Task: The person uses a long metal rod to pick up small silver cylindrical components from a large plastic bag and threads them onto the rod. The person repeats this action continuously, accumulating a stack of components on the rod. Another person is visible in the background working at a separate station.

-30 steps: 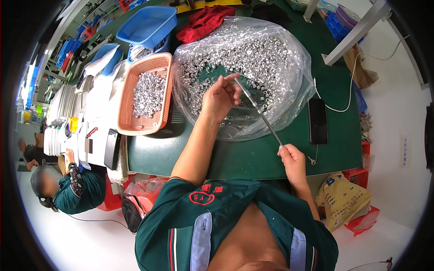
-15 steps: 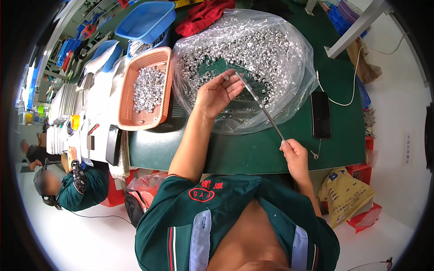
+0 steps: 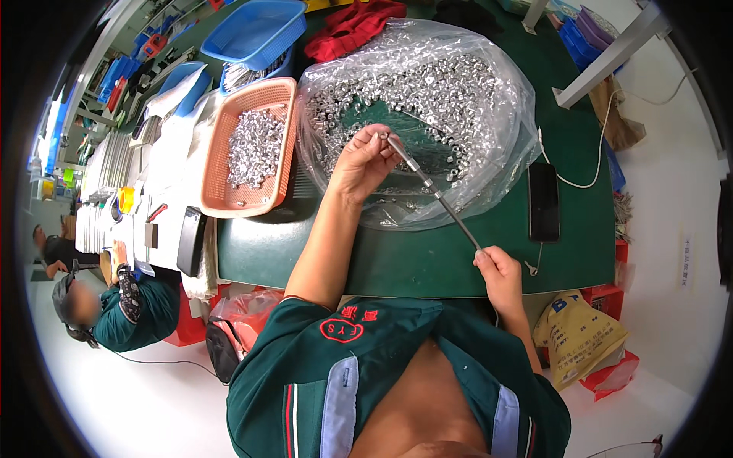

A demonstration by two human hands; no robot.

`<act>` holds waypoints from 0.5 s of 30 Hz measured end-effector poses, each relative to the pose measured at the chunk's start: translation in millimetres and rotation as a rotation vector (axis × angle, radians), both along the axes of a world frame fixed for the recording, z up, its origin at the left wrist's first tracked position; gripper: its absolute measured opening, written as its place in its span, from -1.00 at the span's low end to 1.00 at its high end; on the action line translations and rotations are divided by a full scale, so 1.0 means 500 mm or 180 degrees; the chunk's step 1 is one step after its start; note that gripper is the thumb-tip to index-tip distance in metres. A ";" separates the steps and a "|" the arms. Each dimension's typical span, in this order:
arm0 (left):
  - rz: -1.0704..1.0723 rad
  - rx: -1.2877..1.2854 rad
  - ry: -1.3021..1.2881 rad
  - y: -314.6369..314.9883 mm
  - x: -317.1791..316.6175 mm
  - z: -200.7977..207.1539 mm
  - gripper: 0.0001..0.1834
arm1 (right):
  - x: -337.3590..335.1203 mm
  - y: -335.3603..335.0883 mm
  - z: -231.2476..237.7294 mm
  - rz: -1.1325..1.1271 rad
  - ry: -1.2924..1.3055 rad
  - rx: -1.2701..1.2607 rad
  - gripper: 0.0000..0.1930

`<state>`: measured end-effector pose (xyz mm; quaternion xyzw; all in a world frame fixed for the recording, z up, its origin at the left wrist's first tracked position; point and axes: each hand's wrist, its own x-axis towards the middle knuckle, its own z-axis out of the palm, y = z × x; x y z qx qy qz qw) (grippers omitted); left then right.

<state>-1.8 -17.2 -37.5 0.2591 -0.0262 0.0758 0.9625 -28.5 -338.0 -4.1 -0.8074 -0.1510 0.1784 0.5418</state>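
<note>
My right hand (image 3: 500, 276) is closed around the lower end of a thin metal rod (image 3: 456, 217), which slants up and left. Toward its far end the rod is thicker, with silvery sleeves. At that tip the fingers of my left hand (image 3: 360, 169) pinch a small metal ring (image 3: 384, 136); whether the ring touches the rod I cannot tell. Both hands are above the near part of a clear plastic bag (image 3: 489, 195), opened out on the green table and holding a great many small silvery rings (image 3: 458, 84).
An orange basket (image 3: 211, 172) with more small metal parts stands left of the bag, blue baskets (image 3: 252, 38) behind it. A phone (image 3: 543, 202), a white cable (image 3: 584, 185) and a key (image 3: 532, 269) lie to the right. Another person (image 3: 141, 313) sits at far left.
My left hand has turned from palm up with fingers spread to a pinch on the small ring at the rod's tip. The rod's tip has shifted slightly left and down.
</note>
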 end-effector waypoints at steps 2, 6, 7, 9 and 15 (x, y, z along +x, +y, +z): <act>0.0014 0.0004 0.0018 0.006 -0.001 -0.008 -0.70 | -0.002 -0.001 0.004 0.0014 0.0026 0.0011 -0.79; -0.0019 -0.0030 -0.0003 0.004 -0.001 0.002 -0.73 | -0.005 -0.009 -0.004 -0.0029 -0.0020 0.0106 -0.80; -0.0006 0.0042 -0.0028 0.003 0.000 0.001 -0.74 | -0.006 -0.008 0.000 -0.0024 -0.0034 0.0070 -0.80; 0.0003 0.0184 -0.0071 -0.001 0.005 -0.002 -0.77 | -0.008 -0.005 0.014 -0.0032 -0.0052 -0.0002 -0.79; 0.0502 0.1948 0.0434 0.028 -0.020 0.040 -0.81 | -0.005 -0.014 0.021 -0.0099 -0.0856 -0.0515 -0.83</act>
